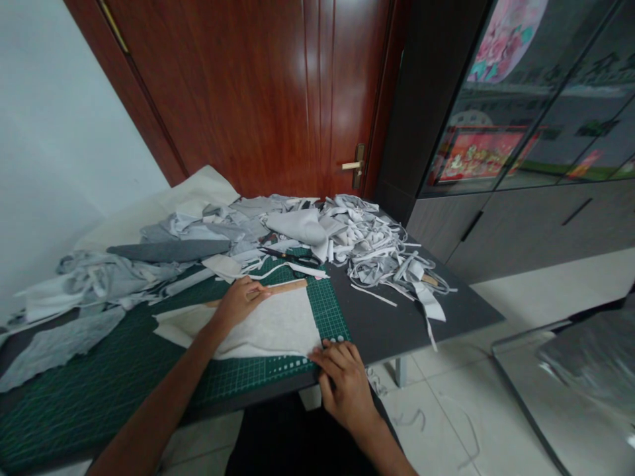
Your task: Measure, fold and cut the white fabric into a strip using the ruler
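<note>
A pale off-white piece of cloth [278,324] lies on a green cutting mat [330,307] at the table's near side. Along its far edge rests a narrow wooden ruler [288,286]. My left hand [241,301] is closed over this ruler, pressing it against the cloth, and hides part of it. At the cloth's near right corner is my right hand [344,377]. Its fingers stretch over the mat, with the index fingertip touching the corner and the thumb apart near the table edge. Dark-handled scissors [292,256] lie beyond the ruler, among cloth strips.
Grey and white cloth scraps [173,248] are heaped along the back and left. A tangle of cut strips [372,238] sits at the back right of the dark table [381,330]. A wooden door [238,99] and a cabinet [526,218] stand behind.
</note>
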`<state>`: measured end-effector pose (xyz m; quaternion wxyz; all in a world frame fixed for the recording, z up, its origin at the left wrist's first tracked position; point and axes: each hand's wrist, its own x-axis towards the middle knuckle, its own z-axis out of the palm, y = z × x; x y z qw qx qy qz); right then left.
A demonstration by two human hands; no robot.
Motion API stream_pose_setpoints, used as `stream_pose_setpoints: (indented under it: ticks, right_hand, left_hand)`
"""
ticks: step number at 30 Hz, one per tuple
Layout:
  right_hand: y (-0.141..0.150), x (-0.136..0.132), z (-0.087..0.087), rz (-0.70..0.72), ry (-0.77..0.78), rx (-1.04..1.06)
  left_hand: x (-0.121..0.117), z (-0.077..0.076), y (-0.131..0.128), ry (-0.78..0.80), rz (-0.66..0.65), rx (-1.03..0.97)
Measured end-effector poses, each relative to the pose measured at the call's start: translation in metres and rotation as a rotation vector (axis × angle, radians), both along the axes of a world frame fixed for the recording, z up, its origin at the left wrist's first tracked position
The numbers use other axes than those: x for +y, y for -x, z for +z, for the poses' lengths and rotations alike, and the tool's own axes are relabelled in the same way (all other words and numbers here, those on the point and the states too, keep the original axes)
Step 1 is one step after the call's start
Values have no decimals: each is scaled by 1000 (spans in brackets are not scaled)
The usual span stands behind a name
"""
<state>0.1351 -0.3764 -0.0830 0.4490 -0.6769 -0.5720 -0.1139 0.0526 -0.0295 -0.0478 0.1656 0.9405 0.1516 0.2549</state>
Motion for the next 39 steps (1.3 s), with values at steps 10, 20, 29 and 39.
stream_pose_setpoints:
  ticks: [10,20,29,39]
  right_hand:
    - [3,3,0,-28,35,-30]
    - [3,0,-2,-17,50,-20]
    - [4,-2,12,-26,138,-45]
    - [35,76,77,22,519,-221]
  left_hand:
    - [4,-4,16,-2,41,-7]
    - [5,-2,13,8,46,-16]
    - [9,-1,12,58,29,6]
    - [1,2,14,67,18,5]
